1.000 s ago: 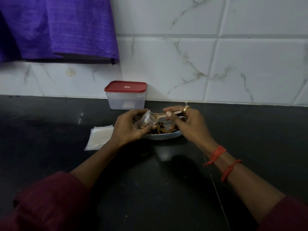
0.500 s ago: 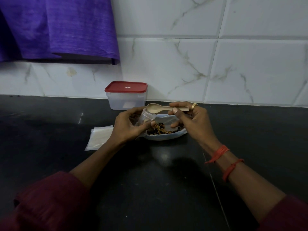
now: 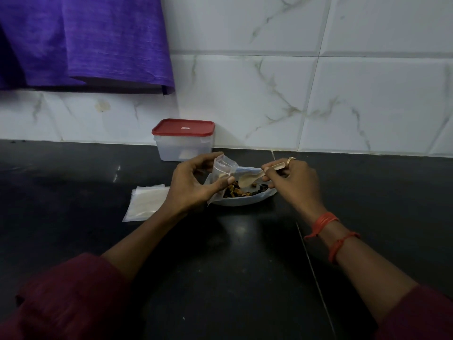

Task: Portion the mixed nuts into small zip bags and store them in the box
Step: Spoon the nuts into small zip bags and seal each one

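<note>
A: Where were the mixed nuts [image 3: 241, 191]?

B: Heaped, dark and orange-brown, in a shallow pale plate [image 3: 245, 204] on the glossy black table [image 3: 220, 266], near the wall.

A: And the bag?

B: A small clear plastic zip bag [image 3: 223, 169] was up in the left hand [image 3: 193, 185], just above the plate's left rim. The fingers curled behind it and the thumb pinched its front, with the mouth uppermost.

A: The other hand?

B: The right hand [image 3: 291, 179] pinched the handle of a pale wooden spoon [image 3: 252, 177] between thumb and fingertips. The spoon's bowl tipped down over the nuts, just beside the bag. I could not tell whether it touched them.

A: The box?

B: A translucent rectangular plastic box with a red lid [image 3: 183, 141] stood behind the left hand, against the white marbled wall tiles [image 3: 318, 94], with the lid on. A small mark sat on the lid's middle, too small to read.

A: Anything else?

B: A flat stack of empty clear zip bags [image 3: 147, 202] lay left of the plate. A purple cloth [image 3: 85, 40] hung over the tiles at upper left. The right hand wore a gold ring [image 3: 291, 160], and its wrist carried orange thread bands [image 3: 326, 222].
</note>
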`<state>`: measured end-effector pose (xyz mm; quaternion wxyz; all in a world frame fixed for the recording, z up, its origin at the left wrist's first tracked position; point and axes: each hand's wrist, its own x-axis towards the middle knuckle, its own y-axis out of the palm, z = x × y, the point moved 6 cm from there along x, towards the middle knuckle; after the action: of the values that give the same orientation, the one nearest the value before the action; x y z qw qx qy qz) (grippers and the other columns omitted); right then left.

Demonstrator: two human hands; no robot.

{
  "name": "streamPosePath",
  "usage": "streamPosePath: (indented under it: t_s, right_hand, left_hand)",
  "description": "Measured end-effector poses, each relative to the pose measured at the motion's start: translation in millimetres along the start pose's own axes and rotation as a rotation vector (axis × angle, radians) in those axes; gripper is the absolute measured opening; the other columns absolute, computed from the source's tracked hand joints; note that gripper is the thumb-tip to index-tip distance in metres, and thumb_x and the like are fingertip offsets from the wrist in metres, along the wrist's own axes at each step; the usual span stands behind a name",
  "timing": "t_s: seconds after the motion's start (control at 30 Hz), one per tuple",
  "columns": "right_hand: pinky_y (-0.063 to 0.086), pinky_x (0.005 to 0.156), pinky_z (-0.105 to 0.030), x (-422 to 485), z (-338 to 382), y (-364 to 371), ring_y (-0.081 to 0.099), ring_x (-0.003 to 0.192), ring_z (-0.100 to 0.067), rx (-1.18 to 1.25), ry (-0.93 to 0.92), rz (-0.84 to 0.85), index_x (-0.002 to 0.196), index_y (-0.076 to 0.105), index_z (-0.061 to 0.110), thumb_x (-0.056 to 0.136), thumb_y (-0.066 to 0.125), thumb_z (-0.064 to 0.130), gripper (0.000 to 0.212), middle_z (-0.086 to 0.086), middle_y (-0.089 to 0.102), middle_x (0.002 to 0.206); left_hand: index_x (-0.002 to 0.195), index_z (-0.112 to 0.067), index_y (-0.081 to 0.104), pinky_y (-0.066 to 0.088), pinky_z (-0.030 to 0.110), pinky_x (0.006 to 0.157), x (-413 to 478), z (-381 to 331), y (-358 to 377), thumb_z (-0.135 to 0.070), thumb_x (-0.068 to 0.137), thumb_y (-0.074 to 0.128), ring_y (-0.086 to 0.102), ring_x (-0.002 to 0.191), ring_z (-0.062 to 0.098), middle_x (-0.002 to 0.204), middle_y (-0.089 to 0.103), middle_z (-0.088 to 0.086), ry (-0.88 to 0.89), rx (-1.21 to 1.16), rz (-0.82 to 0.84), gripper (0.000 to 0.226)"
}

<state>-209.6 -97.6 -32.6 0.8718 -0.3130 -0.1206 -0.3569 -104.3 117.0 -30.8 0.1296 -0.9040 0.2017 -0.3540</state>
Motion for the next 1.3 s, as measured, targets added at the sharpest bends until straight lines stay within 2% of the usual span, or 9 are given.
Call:
streamPosePath:
  t_s: [0.13,0.23,0.33,0.47,0.6,0.7,0.8,0.93,1.3]
  right_hand:
    - [0.057,0.078,-0.031,-2.8,-3.6,3.0,0.071,0.082,-0.011,-0.232,-0.074,0.009,0.095,0.079,0.034,0.087,0.072,0.040,0.012,0.011,0.076,0.081]
    - [0.045,0.068,-0.027,-3.2,-2.7,1.4,0.067,0.084,-0.013,-0.360,-0.118,0.022,0.100,0.078,0.038,0.084,0.074,0.050,0.020,0.010,0.072,0.085]
    - [0.030,0.076,-0.029,-4.2,6.0,1.4,0.055,0.096,-0.014,-0.505,-0.237,-0.012,0.108,0.073,0.045,0.081,0.070,0.061,0.031,0.009,0.059,0.100]
    - [0.052,0.069,-0.025,-17.9,44.8,11.0,0.064,0.076,-0.005,-0.045,-0.391,0.104,0.110,0.072,0.036,0.088,0.064,0.056,0.030,0.012,0.065,0.092]
    - [0.055,0.068,-0.025,-32.6,60.9,26.4,0.065,0.071,-0.004,-0.117,-0.480,0.184,0.101,0.073,0.033,0.081,0.066,0.052,0.028,0.014,0.069,0.087]
    - [0.056,0.069,-0.020,-28.7,53.8,24.8,0.068,0.073,-0.005,-0.077,-0.456,0.167,0.095,0.075,0.023,0.083,0.075,0.030,0.013,0.012,0.072,0.086]
    - [0.050,0.071,-0.007,-23.6,51.0,15.1,0.069,0.079,-0.003,0.002,-0.467,0.135,0.094,0.075,0.012,0.087,0.075,0.012,0.007,0.006,0.073,0.087]
    - [0.052,0.074,-0.010,-19.7,48.6,3.7,0.070,0.083,-0.002,0.071,-0.464,0.098,0.096,0.073,0.011,0.090,0.072,0.010,0.005,0.010,0.072,0.088]
    - [0.054,0.075,-0.014,-15.3,47.0,-5.6,0.072,0.078,-0.002,0.136,-0.479,0.024,0.096,0.073,0.010,0.090,0.072,0.009,0.006,0.011,0.072,0.087]
  left_hand:
    - [0.131,-0.023,0.062,0.052,0.012,0.083,-1.0,-3.1,1.6,-0.042,0.075,0.081,0.063,0.105,-0.002,0.117,0.067,-0.015,0.015,0.005,0.007,0.062]
    - [0.131,-0.023,0.062,0.053,0.015,0.084,-2.2,-4.4,3.5,-0.042,0.075,0.081,0.063,0.105,-0.001,0.117,0.067,-0.014,0.017,-0.006,0.013,0.062]
    - [0.132,-0.024,0.061,0.054,0.018,0.086,-4.3,-5.2,7.0,-0.038,0.075,0.084,0.063,0.105,0.001,0.118,0.068,-0.013,0.034,0.019,0.024,0.063]
    - [0.131,-0.020,0.062,0.053,0.017,0.083,-7.7,-12.4,10.8,-0.038,0.074,0.085,0.064,0.100,0.001,0.115,0.069,-0.009,0.115,0.107,0.004,0.064]
    - [0.131,-0.018,0.061,0.053,0.016,0.082,-8.8,-14.0,11.6,-0.028,0.076,0.085,0.063,0.097,-0.002,0.114,0.069,-0.007,0.150,0.161,-0.006,0.061]
    - [0.136,-0.021,0.056,0.050,0.012,0.081,-8.1,-13.1,16.4,-0.036,0.072,0.086,0.060,0.100,-0.003,0.120,0.066,-0.007,0.145,0.196,0.063,0.072]
    - [0.143,-0.024,0.045,0.052,0.018,0.088,-7.1,-12.0,21.5,-0.040,0.065,0.090,0.058,0.111,-0.001,0.128,0.060,-0.009,0.108,0.117,0.158,0.092]
    - [0.146,-0.031,0.035,0.054,0.024,0.091,-8.7,-5.4,26.7,-0.032,0.059,0.095,0.063,0.113,0.005,0.126,0.063,-0.004,-0.021,-0.053,0.260,0.105]
    - [0.133,-0.027,0.050,0.057,0.040,0.090,-3.5,7.3,24.9,-0.010,0.068,0.083,0.071,0.104,0.025,0.114,0.072,0.012,-0.289,-0.334,0.369,0.075]
